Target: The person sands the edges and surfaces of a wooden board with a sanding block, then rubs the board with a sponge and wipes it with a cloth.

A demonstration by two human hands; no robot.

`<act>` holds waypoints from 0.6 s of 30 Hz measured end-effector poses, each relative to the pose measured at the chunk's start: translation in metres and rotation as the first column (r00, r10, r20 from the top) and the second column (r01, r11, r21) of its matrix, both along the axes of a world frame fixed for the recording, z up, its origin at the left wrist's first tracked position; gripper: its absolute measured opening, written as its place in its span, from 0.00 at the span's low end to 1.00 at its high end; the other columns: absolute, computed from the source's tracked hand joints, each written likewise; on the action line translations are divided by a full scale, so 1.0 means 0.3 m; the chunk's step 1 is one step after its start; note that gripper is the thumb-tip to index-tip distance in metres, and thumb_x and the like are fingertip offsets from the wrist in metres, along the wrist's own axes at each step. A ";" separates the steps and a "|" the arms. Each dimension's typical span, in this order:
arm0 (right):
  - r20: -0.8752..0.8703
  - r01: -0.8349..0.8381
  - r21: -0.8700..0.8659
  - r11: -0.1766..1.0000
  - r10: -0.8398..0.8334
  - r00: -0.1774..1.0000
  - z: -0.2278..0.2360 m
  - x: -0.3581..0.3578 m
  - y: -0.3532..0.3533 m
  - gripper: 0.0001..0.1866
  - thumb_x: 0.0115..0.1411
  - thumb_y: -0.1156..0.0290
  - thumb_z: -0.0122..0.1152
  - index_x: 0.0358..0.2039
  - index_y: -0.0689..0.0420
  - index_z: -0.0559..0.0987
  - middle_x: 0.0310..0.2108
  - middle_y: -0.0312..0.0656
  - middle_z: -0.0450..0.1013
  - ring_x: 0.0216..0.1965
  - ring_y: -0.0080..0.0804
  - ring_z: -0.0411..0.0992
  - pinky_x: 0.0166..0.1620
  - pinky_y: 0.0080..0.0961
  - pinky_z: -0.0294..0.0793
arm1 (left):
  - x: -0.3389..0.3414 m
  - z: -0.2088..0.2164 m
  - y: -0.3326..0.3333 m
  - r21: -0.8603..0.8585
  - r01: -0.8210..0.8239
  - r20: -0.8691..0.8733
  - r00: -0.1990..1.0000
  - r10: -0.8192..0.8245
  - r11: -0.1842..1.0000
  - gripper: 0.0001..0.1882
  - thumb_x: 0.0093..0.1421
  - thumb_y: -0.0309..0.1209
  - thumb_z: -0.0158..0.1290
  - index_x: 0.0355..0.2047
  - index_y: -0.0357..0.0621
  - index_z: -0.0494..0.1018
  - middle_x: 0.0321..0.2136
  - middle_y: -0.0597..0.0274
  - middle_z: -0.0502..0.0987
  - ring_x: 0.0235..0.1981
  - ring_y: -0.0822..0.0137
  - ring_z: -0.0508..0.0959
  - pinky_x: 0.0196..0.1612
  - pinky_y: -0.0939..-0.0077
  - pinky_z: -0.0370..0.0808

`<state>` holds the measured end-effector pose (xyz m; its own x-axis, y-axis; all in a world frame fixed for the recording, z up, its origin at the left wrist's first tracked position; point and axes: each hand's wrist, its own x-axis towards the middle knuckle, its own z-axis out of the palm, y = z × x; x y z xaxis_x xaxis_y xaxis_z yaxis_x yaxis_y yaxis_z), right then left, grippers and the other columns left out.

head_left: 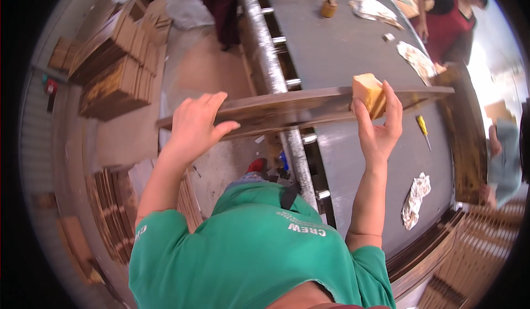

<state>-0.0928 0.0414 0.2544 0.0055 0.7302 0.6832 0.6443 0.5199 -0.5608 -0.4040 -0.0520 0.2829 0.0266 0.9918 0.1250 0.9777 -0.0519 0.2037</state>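
Observation:
A long dark-brown wooden plank point(265, 110) crosses in front of me, from the floor side at left over the metal rail onto the grey table. My left hand point(193, 124) grips its left end, fingers over the top and the thumb apart along it. Between the thumb and fingers of my right hand point(381, 124) is a yellow-orange sponge block point(369, 91), held at the plank's right part. A yellow-handled screwdriver point(422, 124) lies on the table to the right of that hand. A crumpled, stained white rag point(415, 201) is nearer to me.
The grey table point(331, 49) also bears a small brown-stained container point(329, 6) and more rags point(375, 8). Stacked boards point(118, 82) stand at left. A shiny metal rail point(269, 49) runs along the table's left side. One person point(447, 27) is at far right, another point(505, 160) at right.

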 end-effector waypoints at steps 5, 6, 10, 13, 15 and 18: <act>0.019 -0.076 -0.072 0.995 0.077 0.997 0.015 -0.144 -0.046 0.31 0.47 0.73 0.71 0.53 0.55 0.72 0.46 0.45 0.69 0.48 0.38 0.69 0.50 0.31 0.70 | -0.213 -0.045 -0.122 0.153 -0.073 0.014 0.997 0.072 0.986 0.27 0.46 0.43 0.64 0.43 0.40 0.74 0.40 0.56 0.77 0.40 0.55 0.75 0.42 0.65 0.69; 0.025 -0.107 -0.072 0.992 0.109 0.994 0.012 -0.176 -0.056 0.31 0.47 0.73 0.71 0.53 0.55 0.72 0.46 0.45 0.69 0.48 0.38 0.69 0.50 0.31 0.70 | -0.248 -0.052 -0.144 0.198 -0.067 -0.011 0.997 0.071 0.978 0.27 0.46 0.43 0.64 0.42 0.40 0.75 0.40 0.56 0.77 0.41 0.55 0.75 0.42 0.65 0.69; 0.049 -0.171 -0.031 0.985 0.172 0.984 0.002 -0.315 -0.123 0.31 0.48 0.72 0.71 0.53 0.57 0.72 0.47 0.46 0.69 0.47 0.39 0.70 0.49 0.32 0.70 | -0.340 -0.062 -0.196 0.164 -0.123 0.347 0.936 0.060 0.979 0.26 0.47 0.40 0.64 0.44 0.40 0.74 0.42 0.54 0.77 0.44 0.55 0.75 0.47 0.66 0.70; 0.111 -0.269 0.047 0.962 0.263 0.959 0.001 -0.454 -0.170 0.30 0.48 0.72 0.71 0.53 0.57 0.72 0.46 0.47 0.69 0.47 0.42 0.70 0.49 0.33 0.70 | -0.358 -0.084 -0.195 0.056 -0.163 0.636 0.767 0.091 0.985 0.24 0.49 0.30 0.63 0.48 0.43 0.73 0.39 0.59 0.79 0.39 0.67 0.77 0.45 0.74 0.71; 0.153 -0.364 0.067 0.929 0.351 0.924 0.005 -0.556 -0.204 0.31 0.46 0.72 0.71 0.52 0.58 0.72 0.45 0.48 0.70 0.46 0.43 0.69 0.48 0.34 0.71 | -0.365 -0.113 -0.192 -0.062 -0.172 0.801 0.580 0.151 0.983 0.26 0.49 0.26 0.63 0.51 0.44 0.72 0.38 0.61 0.79 0.36 0.72 0.76 0.44 0.77 0.71; 0.180 -0.479 0.108 0.871 0.456 0.871 0.007 -0.720 -0.247 0.31 0.43 0.73 0.72 0.51 0.59 0.72 0.43 0.47 0.71 0.43 0.44 0.69 0.46 0.35 0.71 | -0.385 -0.194 -0.188 0.039 -0.235 0.901 0.429 0.068 0.971 0.34 0.48 0.18 0.62 0.57 0.46 0.66 0.36 0.64 0.79 0.34 0.79 0.74 0.42 0.81 0.71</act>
<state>-0.3089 -0.0328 0.2564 -0.4182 0.5155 0.7479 0.3730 0.8482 -0.3761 -0.5194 -0.1083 0.2247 -0.3306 0.9365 0.1168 0.2544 -0.0308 0.9666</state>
